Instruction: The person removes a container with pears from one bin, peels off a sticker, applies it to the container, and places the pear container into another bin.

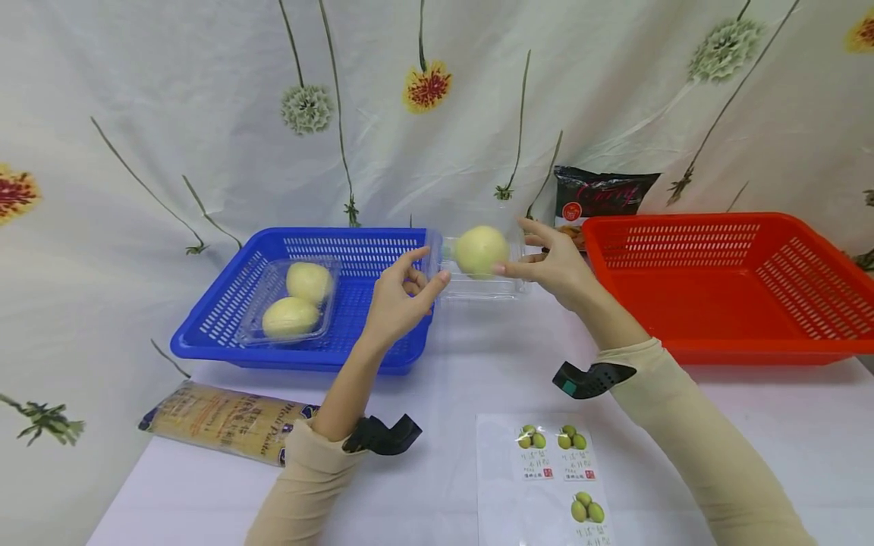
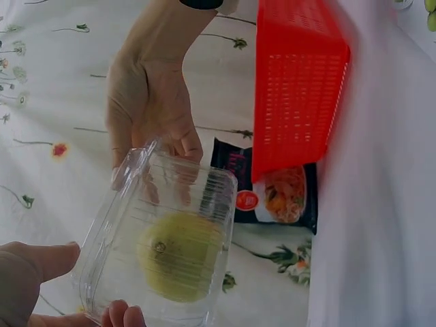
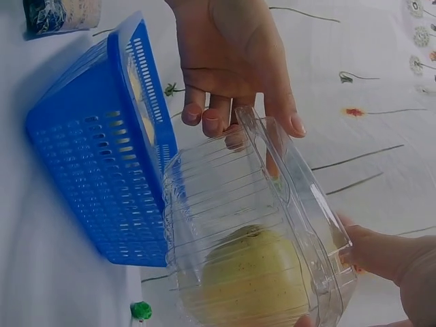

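A clear plastic clamshell box [image 1: 447, 284] is held up in the air between both hands, in front of the gap between two baskets. Inside it lies one round, pale yellow-green fruit [image 1: 482, 251], also seen through the ribbed plastic in both wrist views. My left hand [image 1: 398, 302] grips the box's left end between thumb and fingers. At the right end my right hand [image 1: 565, 269] holds it, with its thumb on the near side and fingers behind. The rim layers lie close together in the right wrist view [image 3: 293, 197]; whether they are latched cannot be told.
Left stands a blue basket [image 1: 382, 364] with another clear box [image 1: 273, 284] of two pale fruits. On the right is a red basket [image 1: 683, 303], with a black curry packet [image 1: 601, 193] behind. A pasta bag [image 1: 218, 421] and a sheet of fruit stickers [image 1: 498, 485] lie nearer.
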Available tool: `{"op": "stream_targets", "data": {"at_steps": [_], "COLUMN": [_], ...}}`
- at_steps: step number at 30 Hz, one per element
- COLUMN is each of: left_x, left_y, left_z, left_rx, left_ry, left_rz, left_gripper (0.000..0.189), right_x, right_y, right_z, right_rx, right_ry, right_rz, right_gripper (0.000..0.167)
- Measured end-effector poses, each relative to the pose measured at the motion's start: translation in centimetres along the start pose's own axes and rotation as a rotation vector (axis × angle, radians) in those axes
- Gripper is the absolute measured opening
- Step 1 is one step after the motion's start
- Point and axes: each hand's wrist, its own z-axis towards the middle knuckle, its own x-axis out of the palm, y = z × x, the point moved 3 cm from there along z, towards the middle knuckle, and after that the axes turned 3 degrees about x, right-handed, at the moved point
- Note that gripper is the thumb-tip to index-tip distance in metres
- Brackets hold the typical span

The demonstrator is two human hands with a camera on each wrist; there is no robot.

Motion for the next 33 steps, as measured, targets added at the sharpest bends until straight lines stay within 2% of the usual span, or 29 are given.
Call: {"op": "stream_targets", "data": {"at_steps": [5, 8, 19, 33], "left_x": [1.3, 2.0, 4.0, 5.5], "left_y": [0.1, 0.1, 0.2, 0.7], "left_z": [0.0, -0.1, -0.4, -0.9], "left_rx": [-0.044, -0.044, 0.016, 0.042], "left_ry": [0.057, 0.093, 0.194, 0.206], "left_rz": [-0.001, 0.009, 0.13, 0.226], "left_gripper": [0.056, 0.056, 0.058, 0.055], "right_x": [-0.8, -1.1, -1.6, -1.7], "right_y": [-1.2, -1.8, -3.7, -5.4], "right_z": [-0.4, -0.6, -1.4, -1.8], "right_rx": [0.033, 0.05, 0.07, 0.091], "right_ry": [-0.013, -0.024, -0.051, -0.049], "right_rz": [-0.019, -0.032, -0.067, -0.108], "right_gripper": [0.084, 0.084, 0.083, 0.085]}}
